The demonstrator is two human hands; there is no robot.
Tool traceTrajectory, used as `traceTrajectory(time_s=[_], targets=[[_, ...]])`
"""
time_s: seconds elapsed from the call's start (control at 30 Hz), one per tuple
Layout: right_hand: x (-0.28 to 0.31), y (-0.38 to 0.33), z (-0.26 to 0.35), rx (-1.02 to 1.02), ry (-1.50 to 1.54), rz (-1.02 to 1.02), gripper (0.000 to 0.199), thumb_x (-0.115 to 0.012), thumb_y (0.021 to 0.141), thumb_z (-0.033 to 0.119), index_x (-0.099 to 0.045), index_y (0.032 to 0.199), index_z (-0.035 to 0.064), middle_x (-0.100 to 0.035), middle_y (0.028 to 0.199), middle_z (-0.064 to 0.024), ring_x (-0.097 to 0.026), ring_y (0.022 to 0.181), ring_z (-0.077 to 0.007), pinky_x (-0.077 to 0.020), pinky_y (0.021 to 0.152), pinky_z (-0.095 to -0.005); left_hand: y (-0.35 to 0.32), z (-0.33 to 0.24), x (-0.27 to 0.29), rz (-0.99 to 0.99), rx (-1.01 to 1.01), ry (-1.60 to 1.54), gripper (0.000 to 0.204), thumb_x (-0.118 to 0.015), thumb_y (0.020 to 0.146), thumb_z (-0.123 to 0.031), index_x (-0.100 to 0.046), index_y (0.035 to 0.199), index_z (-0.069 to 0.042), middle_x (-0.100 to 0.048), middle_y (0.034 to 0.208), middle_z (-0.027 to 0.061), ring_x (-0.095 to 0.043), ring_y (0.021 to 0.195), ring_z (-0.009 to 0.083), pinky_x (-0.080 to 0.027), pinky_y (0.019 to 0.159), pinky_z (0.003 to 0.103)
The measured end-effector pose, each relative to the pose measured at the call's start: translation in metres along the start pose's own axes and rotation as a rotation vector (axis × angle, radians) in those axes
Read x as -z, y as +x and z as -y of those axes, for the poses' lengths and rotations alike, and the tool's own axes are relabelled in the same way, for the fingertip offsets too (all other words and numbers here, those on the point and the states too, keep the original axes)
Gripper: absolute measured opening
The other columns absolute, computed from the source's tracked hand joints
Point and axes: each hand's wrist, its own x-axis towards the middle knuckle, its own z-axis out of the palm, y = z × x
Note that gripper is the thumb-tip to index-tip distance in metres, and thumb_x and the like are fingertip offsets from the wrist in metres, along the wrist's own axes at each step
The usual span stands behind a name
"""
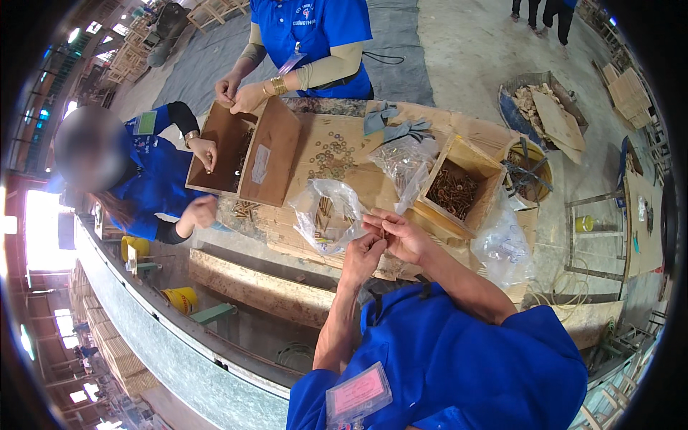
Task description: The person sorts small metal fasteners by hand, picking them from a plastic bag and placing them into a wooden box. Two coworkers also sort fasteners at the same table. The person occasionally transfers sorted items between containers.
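My left hand (363, 259) and my right hand (403, 236) meet over the near side of the cardboard-covered table. The left one pinches at the fingertips of the right, which is turned partly palm up with its fingers curled. Something small and thin is between them, too small to make out. Just left of my hands lies an open clear plastic bag (307, 222) with long metal bolts (326, 213) in it. To the right, a wooden box (481, 159) holds many brownish screws (453, 190). Flat washers (333, 155) lie scattered on the cardboard (304, 172) farther off.
Two co-workers in blue shirts (312, 25) work over a divided wooden box (271, 154) at the left. Another plastic bag (403, 161) and grey gloves (401, 127) lie behind the bolts. A crumpled bag (504, 244) and bucket (541, 168) are at the right.
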Motion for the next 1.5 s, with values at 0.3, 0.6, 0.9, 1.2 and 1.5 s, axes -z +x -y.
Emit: traceTrajectory(time_s=[0.3,0.6,0.9,1.2,1.5], targets=[[-0.011,-0.010,0.009,-0.022,-0.097,-0.117,0.067,-0.045,0.095,0.003,-0.010,0.153,0.0050,-0.052,0.135,-0.0233,-0.051,0.126,-0.0286,-0.0416,0.104,-0.0381,0.000,-0.002,-0.004,-0.038,-0.051,0.209,0.019,-0.063,0.082,-0.016,-0.067,0.081,0.002,-0.057,0.058,0.0067,-0.050,0.056,0.0099,-0.041,0.052,0.030],[-0.011,-0.011,0.019,-0.081,-0.063,-0.086,0.079,-0.047,0.092,0.000,0.003,0.153,0.0046,-0.052,0.135,-0.0235,-0.057,0.116,-0.0279,-0.0450,0.098,-0.0389,0.001,-0.005,-0.012,-0.141,-0.133,0.297,0.021,-0.063,0.081,-0.019,-0.067,0.085,0.001,-0.062,0.063,0.0145,-0.058,0.054,0.0201,-0.045,0.055,0.035],[-0.006,-0.009,0.019,-0.088,-0.021,-0.175,0.053,-0.048,0.091,-0.002,-0.034,0.141,0.0078,-0.055,0.131,-0.0218,-0.055,0.120,-0.0297,-0.0436,0.102,-0.0416,0.008,0.000,-0.012,-0.122,-0.155,0.366,0.018,-0.064,0.081,-0.017,-0.067,0.083,0.001,-0.061,0.063,0.0172,-0.058,0.053,0.0250,-0.045,0.054,0.037],[-0.007,-0.009,0.025,-0.069,0.016,-0.217,0.060,-0.051,0.089,-0.004,-0.031,0.144,0.0076,-0.055,0.131,-0.0154,-0.057,0.119,-0.0250,-0.0475,0.101,-0.0363,0.013,-0.005,-0.017,-0.146,-0.187,0.349,0.016,-0.064,0.081,-0.016,-0.066,0.083,0.000,-0.063,0.065,0.0161,-0.061,0.054,0.0253,-0.046,0.054,0.036],[-0.005,-0.014,0.017,-0.196,-0.013,-0.194,0.029,-0.055,0.093,0.005,-0.057,0.122,0.0019,-0.063,0.114,-0.0098,-0.061,0.104,-0.0197,-0.0485,0.094,-0.0355,0.015,0.000,-0.021,-0.317,-0.322,0.396,0.018,-0.066,0.085,-0.020,-0.063,0.088,-0.003,-0.063,0.065,0.0162,-0.061,0.058,0.0329,-0.047,0.054,0.042]])
